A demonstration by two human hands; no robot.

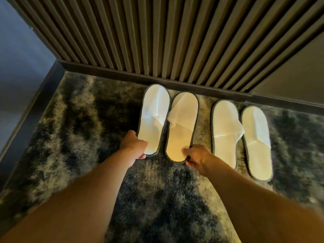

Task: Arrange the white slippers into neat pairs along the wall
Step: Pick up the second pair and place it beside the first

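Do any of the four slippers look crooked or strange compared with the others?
Yes. In the left pair, the second slipper, held at the heel by the right hand, has its upper flap folded sideways over the edge of the first slipper, which the left hand grips. The right pair lies flat, slightly staggered.

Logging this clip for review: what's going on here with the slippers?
A person is lining up four white slippers on the rug, toes toward the slatted wall. The left hand grips the heel of the leftmost slipper; the right hand pinches the heel of the second slipper. The right pair lies untouched.
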